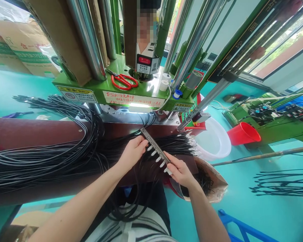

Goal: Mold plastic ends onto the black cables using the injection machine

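Observation:
A narrow dark metal bar (155,147) slants across the middle of the head view, with several silver cable connectors (158,158) sticking out along its lower side. My left hand (131,154) pinches the bar near its upper left end. Closed around the lower right end is my right hand (180,170). Just behind the bar, a bundle of black cables (176,144) lies on the brown bench, its silver tips pointing right. More black cables (133,210) loop down over the lap, and whether they join the connectors is hard to make out.
A green press (91,90) with steel columns rises behind the bench (35,129); red-handled scissors (123,81) lie on it. A thick cable coil (73,117) fills the left. To the right are a white tub (224,144), red bucket (243,133) and paper sack (218,186). A person stands behind the press.

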A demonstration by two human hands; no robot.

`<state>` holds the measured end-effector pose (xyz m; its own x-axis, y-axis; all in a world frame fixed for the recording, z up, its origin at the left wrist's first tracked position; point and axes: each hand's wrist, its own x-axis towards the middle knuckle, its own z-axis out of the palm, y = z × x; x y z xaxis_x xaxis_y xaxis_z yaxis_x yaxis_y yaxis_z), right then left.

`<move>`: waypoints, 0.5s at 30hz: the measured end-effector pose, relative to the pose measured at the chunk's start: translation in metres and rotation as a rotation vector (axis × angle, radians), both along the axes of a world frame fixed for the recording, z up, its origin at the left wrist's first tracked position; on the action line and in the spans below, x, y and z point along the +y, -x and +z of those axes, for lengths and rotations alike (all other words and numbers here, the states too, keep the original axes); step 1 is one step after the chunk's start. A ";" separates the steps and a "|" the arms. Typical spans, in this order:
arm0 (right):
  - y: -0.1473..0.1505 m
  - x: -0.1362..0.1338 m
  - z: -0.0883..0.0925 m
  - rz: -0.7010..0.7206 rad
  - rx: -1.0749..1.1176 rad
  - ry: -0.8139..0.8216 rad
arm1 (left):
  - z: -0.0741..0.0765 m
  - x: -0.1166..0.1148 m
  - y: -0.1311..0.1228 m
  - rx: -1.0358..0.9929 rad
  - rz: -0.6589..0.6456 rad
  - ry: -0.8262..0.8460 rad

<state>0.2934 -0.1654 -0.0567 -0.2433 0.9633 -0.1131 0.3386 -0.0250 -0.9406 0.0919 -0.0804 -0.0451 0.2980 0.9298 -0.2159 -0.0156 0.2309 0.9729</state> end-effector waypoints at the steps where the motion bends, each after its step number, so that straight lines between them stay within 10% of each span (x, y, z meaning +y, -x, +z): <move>1: 0.001 0.000 -0.001 -0.017 0.030 0.030 | 0.001 0.003 -0.001 0.030 -0.016 -0.039; 8: 0.000 0.003 0.005 -0.148 0.263 0.212 | 0.008 0.012 0.009 0.357 -0.161 -0.367; 15: -0.046 0.025 0.047 -0.123 -0.042 0.348 | 0.002 0.003 0.053 0.490 -0.174 -0.400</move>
<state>0.3397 -0.1399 -0.0094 -0.1161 0.8872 -0.4465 0.3512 -0.3838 -0.8540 0.0391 -0.0774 -0.0431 0.4064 0.9136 -0.0122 0.4558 -0.1911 0.8693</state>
